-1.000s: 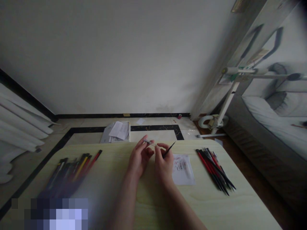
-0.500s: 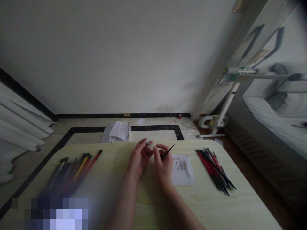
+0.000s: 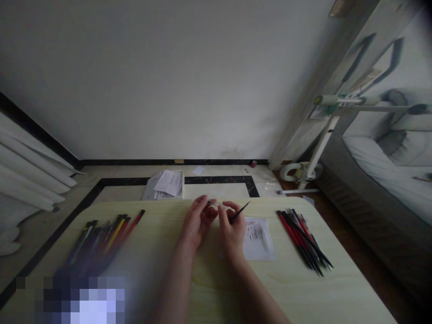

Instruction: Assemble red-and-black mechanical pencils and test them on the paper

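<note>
My left hand (image 3: 196,221) is raised over the far edge of the table, its thumb and fingertips pinching a small pale, see-through thing (image 3: 212,202) too small to name. Close beside it, my right hand (image 3: 232,229) is closed around a slim black pencil-like stick (image 3: 240,210), whose pointed end sticks out up and to the right. The right thumb and fingertips come close to the pale thing; whether they touch it I cannot tell. Partly behind my right hand lies a white sheet (image 3: 258,247) with red and dark scribbles.
Several black and red sticks (image 3: 302,240) lie in a bunch on the right of the table (image 3: 340,297). More dark, yellow and red ones (image 3: 114,234) lie at the left, blurred towards the front. Beyond the table, papers (image 3: 168,183) rest on the floor near exercise equipment (image 3: 319,148).
My right hand and the black stick have shifted slightly right. The pale thing at my left fingertips has turned from slanting to nearly level.
</note>
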Demonstrator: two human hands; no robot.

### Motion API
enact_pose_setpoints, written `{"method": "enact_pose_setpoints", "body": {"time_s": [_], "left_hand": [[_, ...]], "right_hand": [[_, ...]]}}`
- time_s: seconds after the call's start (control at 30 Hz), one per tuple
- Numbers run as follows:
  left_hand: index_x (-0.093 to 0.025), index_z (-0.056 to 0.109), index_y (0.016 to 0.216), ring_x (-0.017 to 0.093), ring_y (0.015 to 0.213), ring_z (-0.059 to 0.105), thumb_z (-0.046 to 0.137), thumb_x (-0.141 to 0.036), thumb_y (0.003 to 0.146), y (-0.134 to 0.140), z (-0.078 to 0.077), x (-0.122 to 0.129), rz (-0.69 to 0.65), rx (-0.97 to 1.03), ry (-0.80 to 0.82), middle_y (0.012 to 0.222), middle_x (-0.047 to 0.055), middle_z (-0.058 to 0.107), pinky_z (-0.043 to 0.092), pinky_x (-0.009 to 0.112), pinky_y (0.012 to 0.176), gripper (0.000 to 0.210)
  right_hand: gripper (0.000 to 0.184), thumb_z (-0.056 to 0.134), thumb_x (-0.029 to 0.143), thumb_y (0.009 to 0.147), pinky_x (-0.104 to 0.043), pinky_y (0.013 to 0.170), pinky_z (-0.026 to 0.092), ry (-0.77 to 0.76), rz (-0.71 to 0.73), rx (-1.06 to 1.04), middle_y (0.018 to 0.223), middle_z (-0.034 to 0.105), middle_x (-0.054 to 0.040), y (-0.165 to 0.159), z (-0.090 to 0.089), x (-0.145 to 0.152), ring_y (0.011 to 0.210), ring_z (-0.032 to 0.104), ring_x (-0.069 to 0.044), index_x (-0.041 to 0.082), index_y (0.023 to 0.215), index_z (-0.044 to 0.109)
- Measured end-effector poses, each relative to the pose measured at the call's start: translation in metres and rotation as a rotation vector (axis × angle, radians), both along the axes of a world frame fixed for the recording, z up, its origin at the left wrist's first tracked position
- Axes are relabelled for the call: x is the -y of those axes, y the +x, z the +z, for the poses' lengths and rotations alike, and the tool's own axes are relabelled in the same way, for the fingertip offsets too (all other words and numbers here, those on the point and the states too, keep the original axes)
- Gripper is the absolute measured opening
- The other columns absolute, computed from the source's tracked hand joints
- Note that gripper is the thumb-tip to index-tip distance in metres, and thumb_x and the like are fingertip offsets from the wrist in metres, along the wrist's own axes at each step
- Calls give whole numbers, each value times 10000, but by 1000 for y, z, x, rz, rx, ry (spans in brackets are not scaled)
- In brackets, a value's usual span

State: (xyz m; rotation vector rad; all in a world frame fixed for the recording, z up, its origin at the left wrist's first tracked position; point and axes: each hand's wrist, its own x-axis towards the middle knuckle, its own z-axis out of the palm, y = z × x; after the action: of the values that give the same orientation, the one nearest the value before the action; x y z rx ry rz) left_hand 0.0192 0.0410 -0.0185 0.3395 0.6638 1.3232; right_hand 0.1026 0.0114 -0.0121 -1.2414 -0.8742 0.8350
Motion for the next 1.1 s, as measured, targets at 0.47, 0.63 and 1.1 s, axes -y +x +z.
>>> {"method": "enact_pose_setpoints", "body": {"time_s": [0.47,0.63,1.1], "left_hand": [[-163,567,872,167,819,614,575,-204,739,-2,-4,-3,-43,136,-54,908,77,641,471,318,765,140],[-169,567,904,130,700,615,599,-179,719,0,0,0,-21,37,-36,785,38,642,482,249,651,189],[-146,553,947,137,657,613,575,-238,744,3,1,2,-58,-60,9,767,46,643,475,269,661,224]], "right_hand": [[300,538,365,767,-263,643,433,-15,-63,6,746,621,-37,3,2,-1,692,572,-150,137,949,605],[313,520,373,783,-244,580,415,-34,-81,27,668,571,-12,4,1,0,601,523,-126,139,975,598],[342,485,397,796,-212,500,367,-27,-104,-11,584,489,25,4,-3,-1,509,447,-96,138,1000,576]]}}
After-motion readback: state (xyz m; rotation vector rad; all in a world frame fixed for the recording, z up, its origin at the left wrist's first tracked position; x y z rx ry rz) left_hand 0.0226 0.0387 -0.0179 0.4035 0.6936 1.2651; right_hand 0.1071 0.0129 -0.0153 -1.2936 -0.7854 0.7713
